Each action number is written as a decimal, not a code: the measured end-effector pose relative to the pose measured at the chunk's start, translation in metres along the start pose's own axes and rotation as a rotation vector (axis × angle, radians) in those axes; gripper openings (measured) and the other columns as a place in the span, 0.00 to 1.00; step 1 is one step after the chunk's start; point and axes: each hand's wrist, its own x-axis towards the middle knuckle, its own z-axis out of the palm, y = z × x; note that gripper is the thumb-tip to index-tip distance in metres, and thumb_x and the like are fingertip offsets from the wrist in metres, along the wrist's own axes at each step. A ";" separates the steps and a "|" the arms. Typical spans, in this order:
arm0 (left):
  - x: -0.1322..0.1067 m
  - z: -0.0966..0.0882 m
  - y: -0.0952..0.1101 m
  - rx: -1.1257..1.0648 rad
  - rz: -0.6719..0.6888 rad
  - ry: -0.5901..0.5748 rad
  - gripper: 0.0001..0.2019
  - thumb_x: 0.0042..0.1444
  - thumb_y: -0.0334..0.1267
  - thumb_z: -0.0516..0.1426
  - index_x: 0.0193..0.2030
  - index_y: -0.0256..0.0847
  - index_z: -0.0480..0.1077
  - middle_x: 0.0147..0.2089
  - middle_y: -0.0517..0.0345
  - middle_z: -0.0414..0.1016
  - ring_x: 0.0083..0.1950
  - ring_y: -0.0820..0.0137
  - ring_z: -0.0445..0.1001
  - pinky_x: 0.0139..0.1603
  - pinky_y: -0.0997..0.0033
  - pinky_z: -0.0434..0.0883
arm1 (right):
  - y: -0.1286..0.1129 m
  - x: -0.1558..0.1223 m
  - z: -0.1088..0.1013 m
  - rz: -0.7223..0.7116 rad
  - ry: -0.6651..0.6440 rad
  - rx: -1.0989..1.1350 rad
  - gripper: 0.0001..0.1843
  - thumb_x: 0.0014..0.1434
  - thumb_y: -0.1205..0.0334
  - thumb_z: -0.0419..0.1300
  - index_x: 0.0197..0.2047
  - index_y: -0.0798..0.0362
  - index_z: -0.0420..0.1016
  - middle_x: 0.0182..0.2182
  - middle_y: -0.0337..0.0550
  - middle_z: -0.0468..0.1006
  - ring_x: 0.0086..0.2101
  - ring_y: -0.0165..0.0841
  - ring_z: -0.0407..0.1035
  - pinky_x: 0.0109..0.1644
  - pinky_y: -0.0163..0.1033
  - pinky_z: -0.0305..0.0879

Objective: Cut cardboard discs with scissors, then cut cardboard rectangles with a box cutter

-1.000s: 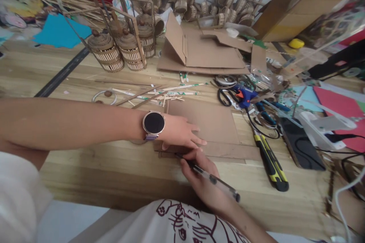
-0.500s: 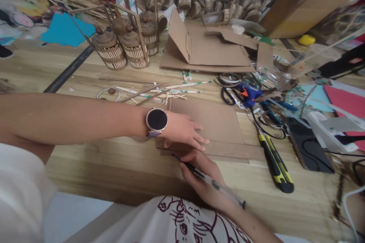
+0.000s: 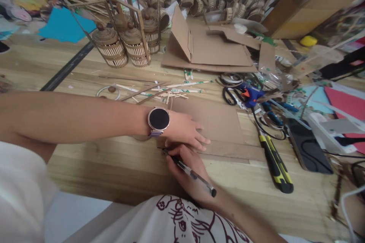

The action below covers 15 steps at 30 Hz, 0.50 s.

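Observation:
My left hand (image 3: 186,131) lies flat with its fingers spread, pressing on a piece of cardboard (image 3: 219,119) and on a narrow cardboard strip (image 3: 234,150) along its near edge. A watch (image 3: 159,119) is on that wrist. Just below it, my right hand (image 3: 188,171) is closed around a black-and-clear pen (image 3: 194,174). The pen's tip points left, by the left end of the strip, partly below my left hand. Whether the tip touches the cardboard I cannot tell.
A yellow-black utility knife (image 3: 275,163), a phone (image 3: 309,144) and a blue glue gun (image 3: 251,95) lie to the right. Thin wooden sticks (image 3: 171,91) are scattered beyond my hands. Lidded slatted baskets (image 3: 135,45) and folded cardboard (image 3: 219,51) stand farther back.
My right hand has slid left with the pen, bringing the tip to the strip's left end. My left hand keeps its place on the cardboard.

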 end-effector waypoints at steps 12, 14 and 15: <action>0.001 -0.007 0.000 0.082 0.274 -0.212 0.50 0.35 0.15 0.69 0.64 0.61 0.69 0.75 0.73 0.59 0.73 0.54 0.59 0.60 0.59 0.71 | 0.008 -0.024 -0.043 0.118 0.156 -0.161 0.06 0.62 0.62 0.58 0.32 0.46 0.70 0.25 0.38 0.78 0.22 0.34 0.69 0.25 0.37 0.65; 0.001 -0.008 0.001 0.085 0.269 -0.233 0.50 0.36 0.16 0.69 0.65 0.62 0.68 0.75 0.72 0.59 0.74 0.54 0.58 0.60 0.59 0.71 | 0.011 -0.032 -0.060 0.152 0.204 -0.194 0.07 0.62 0.61 0.60 0.30 0.45 0.71 0.23 0.37 0.77 0.19 0.34 0.67 0.22 0.37 0.63; 0.001 -0.008 0.001 0.087 0.266 -0.240 0.51 0.36 0.17 0.69 0.66 0.62 0.67 0.75 0.72 0.59 0.74 0.54 0.58 0.61 0.59 0.71 | 0.013 -0.036 -0.070 0.174 0.225 -0.213 0.08 0.62 0.61 0.60 0.30 0.45 0.72 0.22 0.37 0.77 0.19 0.34 0.67 0.21 0.37 0.63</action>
